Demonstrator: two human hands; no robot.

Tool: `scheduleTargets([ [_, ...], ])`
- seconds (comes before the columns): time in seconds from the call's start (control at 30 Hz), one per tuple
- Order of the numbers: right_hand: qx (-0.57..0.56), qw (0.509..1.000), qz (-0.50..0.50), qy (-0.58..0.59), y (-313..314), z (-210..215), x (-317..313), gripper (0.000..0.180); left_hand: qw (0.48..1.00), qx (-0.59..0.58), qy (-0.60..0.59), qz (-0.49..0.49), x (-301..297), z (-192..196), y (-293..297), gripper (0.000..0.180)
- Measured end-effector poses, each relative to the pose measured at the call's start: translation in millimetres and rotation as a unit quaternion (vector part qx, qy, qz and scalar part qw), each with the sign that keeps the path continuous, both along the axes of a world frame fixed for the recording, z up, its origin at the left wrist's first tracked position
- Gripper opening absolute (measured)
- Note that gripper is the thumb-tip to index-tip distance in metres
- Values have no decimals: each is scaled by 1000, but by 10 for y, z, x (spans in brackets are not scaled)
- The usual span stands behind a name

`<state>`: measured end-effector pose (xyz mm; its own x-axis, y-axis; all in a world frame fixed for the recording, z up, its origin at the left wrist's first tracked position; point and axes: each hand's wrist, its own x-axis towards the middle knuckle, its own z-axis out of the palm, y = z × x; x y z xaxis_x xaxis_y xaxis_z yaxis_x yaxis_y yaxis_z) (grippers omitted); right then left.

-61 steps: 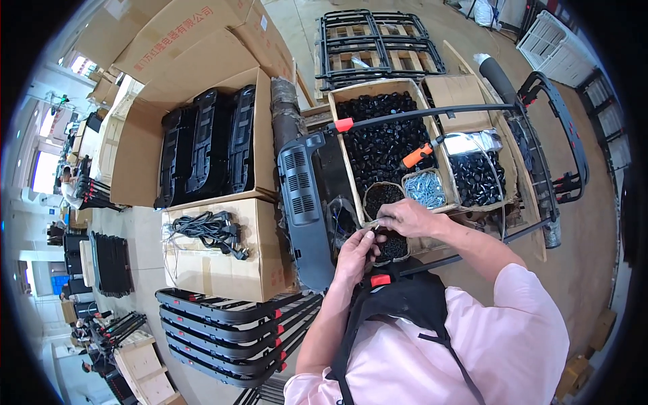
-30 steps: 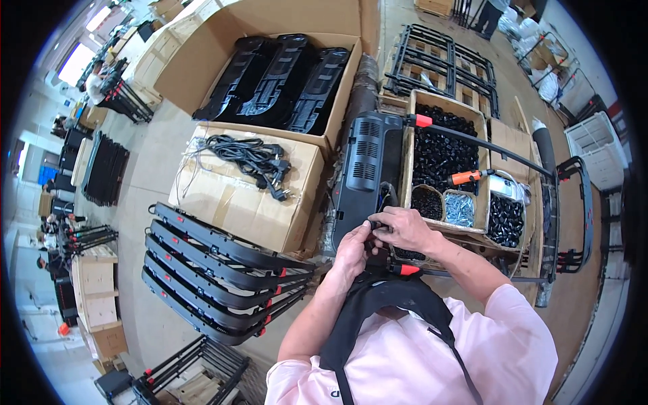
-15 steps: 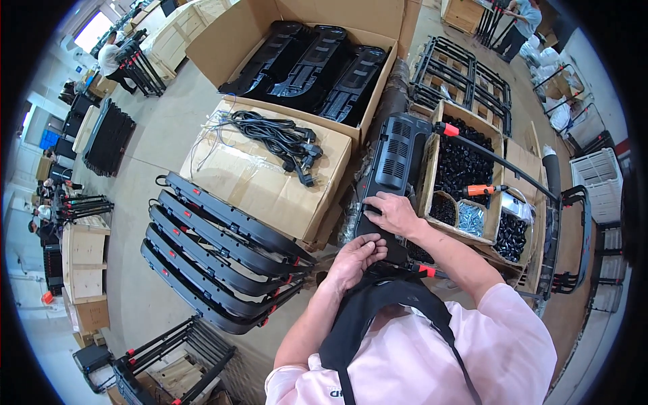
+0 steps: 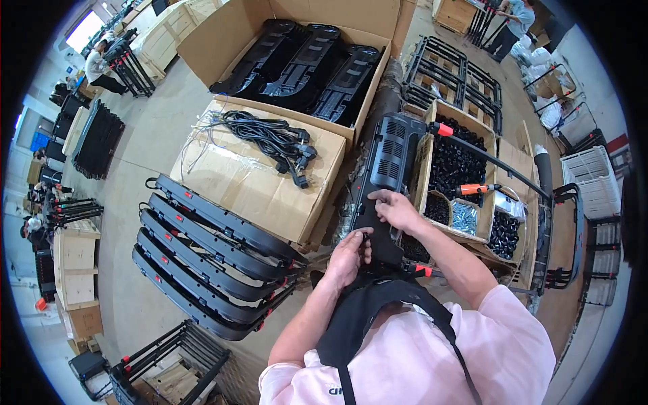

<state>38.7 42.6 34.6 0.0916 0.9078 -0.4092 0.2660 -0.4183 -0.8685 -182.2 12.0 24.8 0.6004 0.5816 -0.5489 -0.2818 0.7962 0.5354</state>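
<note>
A long black plastic housing (image 4: 368,214) with a raised, slotted vent cover (image 4: 393,152) lies lengthwise in front of me. My left hand (image 4: 348,258) is at its near left edge, thumb and fingers pinched together around a small dark piece that I cannot make out. On the panel just below the vent cover rests my right hand (image 4: 399,211), with its index finger stretched out and the other fingers loosely bent; nothing shows in it. Dark shadow under the hands hides the near end of the housing.
Right of the housing, a wooden bin (image 4: 422,182) holds black knobs, silver screws (image 4: 464,216) and an orange power driver (image 4: 476,189). Left are a carton (image 4: 253,196) bearing coiled black power cables (image 4: 270,138) and stacked curved black frames (image 4: 209,233). An open carton (image 4: 351,118) of black covers stands beyond.
My left hand has turned and shifted up along the housing's left edge, its fingers now pinched there. My right hand has drawn slightly back, its index finger straighter. The view has shifted slightly.
</note>
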Motion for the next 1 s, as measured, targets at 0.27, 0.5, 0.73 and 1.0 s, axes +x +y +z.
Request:
scheduleTargets([
  [0.27, 69, 959, -135, 239, -176, 221, 95, 25, 997, -23, -68, 24, 299, -160, 132, 32],
  [0.5, 105, 975, -108, 164, -246, 167, 187, 20, 998, -24, -66, 1, 512, -135, 204, 32],
  [0.73, 105, 992, -51, 57, -337, 165, 323, 18, 998, -21, -62, -11, 654, -172, 189, 30],
  [1.0, 297, 887, 194, -295, -307, 472, 418, 26, 996, -68, -50, 13, 702, -337, 238, 26],
])
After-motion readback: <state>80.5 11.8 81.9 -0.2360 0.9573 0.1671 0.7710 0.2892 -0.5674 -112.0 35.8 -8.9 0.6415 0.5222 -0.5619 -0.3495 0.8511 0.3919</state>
